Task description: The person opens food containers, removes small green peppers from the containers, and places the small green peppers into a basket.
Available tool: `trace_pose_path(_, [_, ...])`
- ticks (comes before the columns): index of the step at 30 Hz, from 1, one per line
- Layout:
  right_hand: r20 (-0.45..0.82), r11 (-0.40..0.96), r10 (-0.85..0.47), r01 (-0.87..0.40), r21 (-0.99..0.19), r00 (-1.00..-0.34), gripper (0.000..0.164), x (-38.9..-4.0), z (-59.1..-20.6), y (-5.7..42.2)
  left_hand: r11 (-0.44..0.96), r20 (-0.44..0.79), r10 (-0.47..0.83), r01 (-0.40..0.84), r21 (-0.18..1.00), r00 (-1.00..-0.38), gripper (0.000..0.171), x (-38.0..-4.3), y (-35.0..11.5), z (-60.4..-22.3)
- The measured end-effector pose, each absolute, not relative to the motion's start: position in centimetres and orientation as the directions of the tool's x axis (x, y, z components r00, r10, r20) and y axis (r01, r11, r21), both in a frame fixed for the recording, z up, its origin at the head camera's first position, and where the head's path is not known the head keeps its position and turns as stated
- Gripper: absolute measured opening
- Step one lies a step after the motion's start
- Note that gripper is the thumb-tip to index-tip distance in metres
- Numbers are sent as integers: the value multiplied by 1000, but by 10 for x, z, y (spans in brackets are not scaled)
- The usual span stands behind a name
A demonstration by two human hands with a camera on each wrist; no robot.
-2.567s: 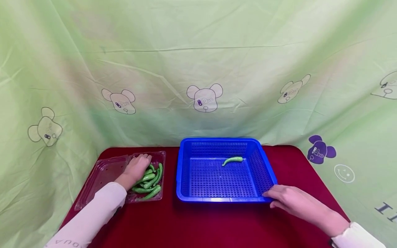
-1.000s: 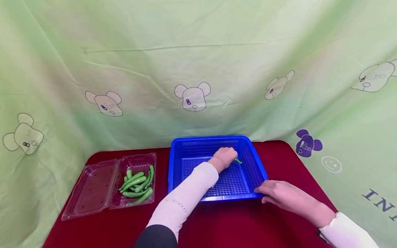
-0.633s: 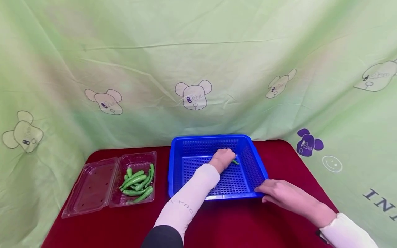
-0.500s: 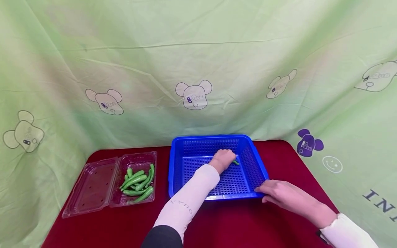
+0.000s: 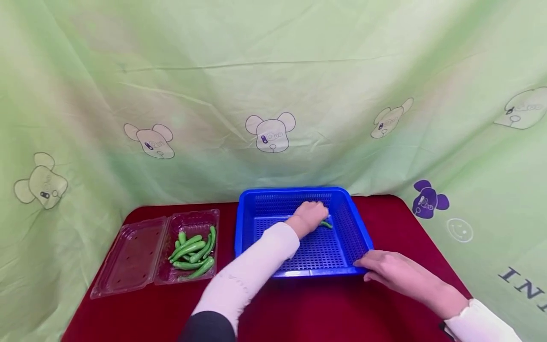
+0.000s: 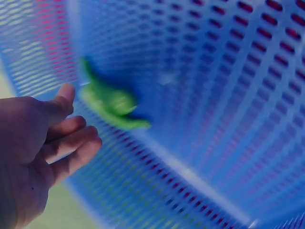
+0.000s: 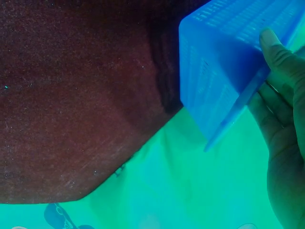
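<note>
My left hand (image 5: 308, 218) is inside the blue plastic basket (image 5: 301, 272), towards its back right. In the left wrist view its fingers are loosely bent with nothing between them. Just past the fingertips, two green chili peppers (image 6: 107, 102) lie together on the basket floor, blurred. The head view shows only a pepper tip (image 5: 326, 225) beside the hand; the rest is hidden behind it. My right hand (image 5: 395, 270) grips the basket's near right corner. In the right wrist view the thumb (image 7: 270, 39) is over the rim and the other fingers are outside it.
To the left of the basket, a clear plastic clamshell box (image 5: 194, 213) holds several green chili peppers (image 5: 188, 249). Its lid (image 5: 132, 256) lies folded back to the left. A dark red cloth (image 5: 299, 308) covers the table, with a green printed curtain (image 5: 273, 71) around it.
My left hand has gone from the clamshell box into the basket, where a second pepper now lies. Lately it has risen slightly off the peppers. My right hand has stayed on the corner.
</note>
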State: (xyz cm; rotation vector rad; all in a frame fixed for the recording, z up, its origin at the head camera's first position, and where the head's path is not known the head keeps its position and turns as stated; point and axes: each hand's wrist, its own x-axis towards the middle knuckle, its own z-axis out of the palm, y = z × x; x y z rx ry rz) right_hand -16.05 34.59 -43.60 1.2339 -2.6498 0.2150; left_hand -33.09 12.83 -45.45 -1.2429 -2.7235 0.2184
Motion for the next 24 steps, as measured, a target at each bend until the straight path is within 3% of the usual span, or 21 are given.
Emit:
trace_pose_path(6, [241, 647, -732, -761, -43, -637, 36, -162, -435, 348, 630, 120, 776, 752, -194, -619, 27, -318, 76, -394])
trace_pose_path(11, [252, 642, -733, -765, -49, -632, 37, -163, -435, 348, 692, 205, 721, 705, -157, -662, 34, -313, -8, -372])
trace_pose_path(18, [269, 636, -733, -770, -55, -625, 30, -164, -436, 351, 838, 205, 541, 545, -42, -816, 25, -311, -130, -391])
trace_pose_path(24, [288, 618, -740, -783, -66, -608, 26, -167, -439, 349, 895, 80, 438, 443, 56, -895, 9, -306, -199, -431])
